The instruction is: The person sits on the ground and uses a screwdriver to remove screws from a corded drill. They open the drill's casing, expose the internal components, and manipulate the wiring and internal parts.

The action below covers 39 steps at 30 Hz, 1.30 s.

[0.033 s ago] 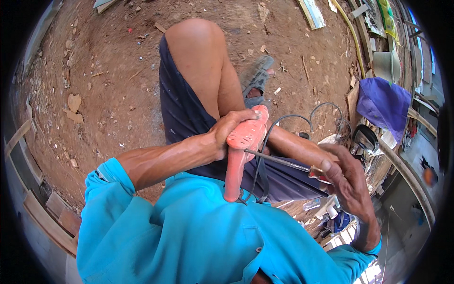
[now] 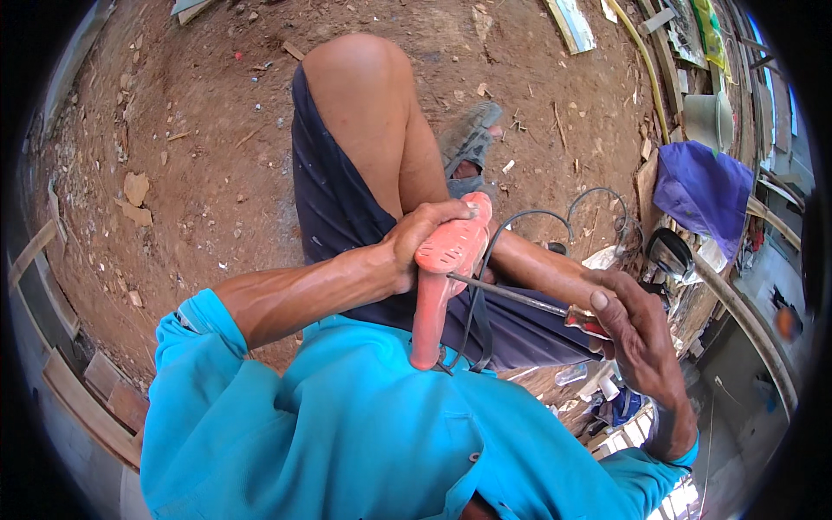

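Observation:
My left hand (image 2: 425, 230) is closed around the vented body of a salmon-red corded power tool (image 2: 455, 243). The tool rests over my lap, its thick handle (image 2: 426, 325) toward my shirt. A screwdriver (image 2: 511, 292) reaches across from the right, its tip at the tool's housing just below the vent slots. My right hand (image 2: 637, 334) holds the screwdriver's red handle (image 2: 587, 321), the thumb raised along it and the other fingers partly hidden. A black cord (image 2: 472, 325) loops beside the tool and runs over my right forward leg.
Brown dirt ground (image 2: 208, 147) with wood chips and scraps surrounds me. At the right lie a purple cloth (image 2: 702, 191), a pale bucket (image 2: 709, 121), a yellow hose (image 2: 650, 74) and a long curved pole (image 2: 750, 325). Boards (image 2: 87, 403) lean at the lower left.
My right thumb and fingers have shifted slightly on the screwdriver, and more of its red handle shows. The left hand and the power tool stay in place.

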Tool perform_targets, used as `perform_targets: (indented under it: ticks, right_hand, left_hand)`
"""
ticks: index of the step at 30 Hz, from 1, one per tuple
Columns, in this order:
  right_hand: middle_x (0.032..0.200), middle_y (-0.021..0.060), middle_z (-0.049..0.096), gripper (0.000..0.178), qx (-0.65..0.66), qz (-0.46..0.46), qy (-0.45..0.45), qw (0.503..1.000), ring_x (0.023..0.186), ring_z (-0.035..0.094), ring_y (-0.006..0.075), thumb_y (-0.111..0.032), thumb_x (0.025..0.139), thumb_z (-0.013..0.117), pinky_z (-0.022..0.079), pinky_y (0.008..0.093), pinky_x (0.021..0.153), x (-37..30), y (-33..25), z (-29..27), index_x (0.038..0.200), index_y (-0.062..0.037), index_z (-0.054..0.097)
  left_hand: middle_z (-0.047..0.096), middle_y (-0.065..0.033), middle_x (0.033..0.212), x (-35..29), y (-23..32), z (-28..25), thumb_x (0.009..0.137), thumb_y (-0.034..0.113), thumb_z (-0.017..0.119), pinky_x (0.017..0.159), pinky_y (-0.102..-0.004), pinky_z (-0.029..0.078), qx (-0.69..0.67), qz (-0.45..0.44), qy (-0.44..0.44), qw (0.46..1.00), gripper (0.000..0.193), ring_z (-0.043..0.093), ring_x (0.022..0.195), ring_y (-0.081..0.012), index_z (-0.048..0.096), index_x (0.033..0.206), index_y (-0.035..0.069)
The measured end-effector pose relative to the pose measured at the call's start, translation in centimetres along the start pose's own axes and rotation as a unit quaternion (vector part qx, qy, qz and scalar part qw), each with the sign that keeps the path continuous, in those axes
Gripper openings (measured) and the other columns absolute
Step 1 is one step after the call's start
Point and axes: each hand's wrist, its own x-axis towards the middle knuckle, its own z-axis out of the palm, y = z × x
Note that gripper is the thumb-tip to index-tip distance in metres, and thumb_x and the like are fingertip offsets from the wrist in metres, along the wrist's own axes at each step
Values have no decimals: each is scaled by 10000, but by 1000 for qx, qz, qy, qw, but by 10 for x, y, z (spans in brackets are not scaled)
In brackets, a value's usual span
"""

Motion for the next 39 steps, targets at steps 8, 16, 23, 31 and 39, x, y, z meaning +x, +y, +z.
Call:
perform_targets:
  ticks: [8,16,23,31,39]
  right_hand:
    - [972,143,682,502,-127,-230,68,963,841,706,243,-216,901,835,558,395,776,-2,25,1,1295,-11,601]
    - [967,127,710,595,-17,-144,101,984,837,690,261,-319,887,840,535,375,794,-6,32,9,1332,-16,587]
    - [941,115,707,625,-62,-257,161,951,834,683,229,-136,817,871,511,377,780,-6,55,14,1359,-12,587]
    - [874,44,667,737,-9,-206,113,972,825,632,187,-230,825,899,491,331,764,-9,53,11,1442,-40,545]
    - [844,53,640,754,-23,-353,148,924,784,604,119,-186,853,878,476,275,780,7,77,11,1471,-17,482]
  left_hand:
    - [696,-105,840,-2,5,11,961,443,657,527,-393,568,3,11,52,999,432,676,631,-224,652,1093,31]
    - [683,-131,825,4,4,-2,928,422,687,582,-400,587,13,8,7,1000,430,678,660,-242,650,1048,11]
    - [700,-150,843,7,3,-2,946,425,655,599,-398,595,27,19,18,999,455,697,677,-257,661,1060,-15]
    - [717,-165,938,9,2,-9,970,386,656,677,-412,629,19,15,-25,999,450,728,754,-285,629,1153,-24]
    - [716,-165,941,8,1,-6,977,364,646,640,-411,633,-5,11,-16,1000,437,725,733,-275,611,1172,-25]
